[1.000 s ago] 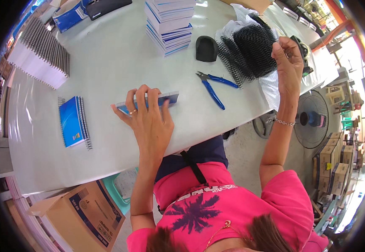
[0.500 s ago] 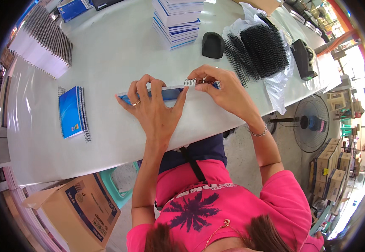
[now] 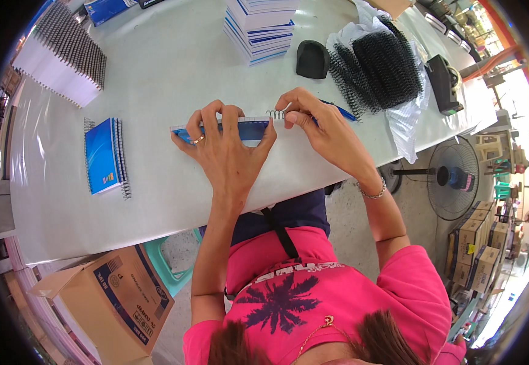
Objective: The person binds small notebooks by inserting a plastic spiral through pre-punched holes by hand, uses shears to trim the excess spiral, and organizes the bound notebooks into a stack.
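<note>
My left hand [image 3: 225, 149] grips a small blue notebook [image 3: 253, 131] stood up on the table, fingers over its top edge and thumb at its right end. A short stretch of wire-like spiral coil [image 3: 275, 114] sticks out from the notebook's upper right corner. My right hand [image 3: 316, 125] pinches that coil between thumb and fingertips, just right of the notebook. How far the coil runs inside the notebook is hidden by my left fingers. Behind my right hand lies a slim blue thing [image 3: 345, 112], perhaps tool handles, partly covered.
On the left lies a blue spiral notebook [image 3: 103, 157]; behind it stands a tall stack of coil-bound books [image 3: 63, 58]. Unbound booklets [image 3: 258, 33] are piled at the back. To the right are a black tray-like holder [image 3: 312, 59], black coils [image 3: 383, 67] on white wrapping, and a tape dispenser [image 3: 444, 85].
My right hand has shifted slightly and its fingers have re-pinched the coil. The coil length seen past my right fingers earlier no longer shows. The blue slim thing now shows more.
</note>
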`<state>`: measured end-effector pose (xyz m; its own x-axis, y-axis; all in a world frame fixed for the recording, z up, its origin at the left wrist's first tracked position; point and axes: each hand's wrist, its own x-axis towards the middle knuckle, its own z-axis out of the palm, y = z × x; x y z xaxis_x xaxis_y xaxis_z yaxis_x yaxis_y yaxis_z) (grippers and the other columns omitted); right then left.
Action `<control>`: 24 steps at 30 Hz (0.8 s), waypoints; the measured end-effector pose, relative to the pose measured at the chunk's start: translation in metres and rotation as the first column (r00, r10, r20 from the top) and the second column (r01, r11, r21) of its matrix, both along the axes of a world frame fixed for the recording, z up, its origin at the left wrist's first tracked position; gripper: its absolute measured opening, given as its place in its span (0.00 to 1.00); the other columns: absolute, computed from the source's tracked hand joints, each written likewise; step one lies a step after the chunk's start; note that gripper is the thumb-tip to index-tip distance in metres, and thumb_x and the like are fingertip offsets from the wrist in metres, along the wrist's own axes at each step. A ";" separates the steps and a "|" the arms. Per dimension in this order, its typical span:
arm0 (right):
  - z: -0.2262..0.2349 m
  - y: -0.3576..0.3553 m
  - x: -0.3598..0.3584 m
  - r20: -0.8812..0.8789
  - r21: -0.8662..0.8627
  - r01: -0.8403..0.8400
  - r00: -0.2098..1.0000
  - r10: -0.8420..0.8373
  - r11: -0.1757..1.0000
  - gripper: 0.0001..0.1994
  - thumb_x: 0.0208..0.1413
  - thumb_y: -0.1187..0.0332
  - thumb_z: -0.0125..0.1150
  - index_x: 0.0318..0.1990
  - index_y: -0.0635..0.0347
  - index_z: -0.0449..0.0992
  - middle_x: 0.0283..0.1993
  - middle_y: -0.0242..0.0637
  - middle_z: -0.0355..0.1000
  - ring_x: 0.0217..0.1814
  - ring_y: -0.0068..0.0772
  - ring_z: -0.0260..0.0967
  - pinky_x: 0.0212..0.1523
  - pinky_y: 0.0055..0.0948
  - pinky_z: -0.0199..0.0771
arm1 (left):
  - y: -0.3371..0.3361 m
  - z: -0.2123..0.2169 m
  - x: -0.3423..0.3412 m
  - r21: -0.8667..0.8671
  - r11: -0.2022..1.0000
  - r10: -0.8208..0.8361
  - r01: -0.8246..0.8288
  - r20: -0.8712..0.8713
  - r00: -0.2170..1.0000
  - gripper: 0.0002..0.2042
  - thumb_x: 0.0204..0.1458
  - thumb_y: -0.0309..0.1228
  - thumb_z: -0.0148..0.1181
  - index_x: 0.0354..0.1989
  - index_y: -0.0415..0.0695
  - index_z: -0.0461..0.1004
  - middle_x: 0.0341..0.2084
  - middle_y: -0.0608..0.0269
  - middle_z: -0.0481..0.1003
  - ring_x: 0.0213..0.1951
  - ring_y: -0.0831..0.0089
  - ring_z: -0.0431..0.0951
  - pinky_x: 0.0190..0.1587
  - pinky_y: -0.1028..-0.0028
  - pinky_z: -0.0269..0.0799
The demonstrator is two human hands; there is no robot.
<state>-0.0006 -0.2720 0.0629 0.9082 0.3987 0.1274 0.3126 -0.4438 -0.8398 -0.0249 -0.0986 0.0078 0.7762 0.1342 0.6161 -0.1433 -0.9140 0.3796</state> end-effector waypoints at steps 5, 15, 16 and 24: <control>-0.008 0.003 -0.001 -0.019 0.092 -0.016 1.000 0.017 0.996 0.07 0.62 0.73 0.52 0.47 0.61 0.70 0.32 0.42 0.72 0.38 0.43 0.71 0.43 0.33 0.67 | 0.000 0.002 0.001 -0.009 1.000 0.001 -0.002 -0.024 1.000 0.20 0.40 0.50 0.72 0.35 0.52 0.73 0.43 0.68 0.66 0.53 0.58 0.62 0.56 0.30 0.46; -0.010 0.014 -0.003 0.259 -0.060 0.063 0.965 -0.045 0.996 0.05 0.61 0.70 0.56 0.40 0.61 0.74 0.38 0.38 0.72 0.43 0.43 0.67 0.51 0.38 0.62 | 0.004 0.003 -0.001 0.019 1.000 0.016 -0.013 -0.151 0.988 0.20 0.43 0.50 0.72 0.38 0.53 0.74 0.41 0.69 0.67 0.53 0.60 0.62 0.58 0.38 0.48; -0.008 0.017 -0.005 0.212 -0.033 0.091 0.974 -0.082 0.995 0.05 0.61 0.69 0.55 0.39 0.61 0.74 0.38 0.38 0.72 0.44 0.43 0.67 0.52 0.38 0.61 | 0.005 0.003 -0.001 0.024 1.000 0.016 -0.012 -0.156 0.988 0.20 0.44 0.50 0.71 0.39 0.53 0.74 0.41 0.69 0.67 0.53 0.60 0.62 0.58 0.38 0.48; -0.015 0.015 0.002 0.344 -0.181 0.070 0.939 -0.003 0.981 0.08 0.61 0.66 0.56 0.43 0.59 0.71 0.37 0.39 0.71 0.44 0.42 0.68 0.51 0.37 0.60 | 0.008 0.008 -0.005 0.026 0.999 -0.030 0.033 -0.114 0.993 0.14 0.52 0.47 0.65 0.40 0.55 0.74 0.42 0.71 0.68 0.52 0.64 0.64 0.55 0.37 0.48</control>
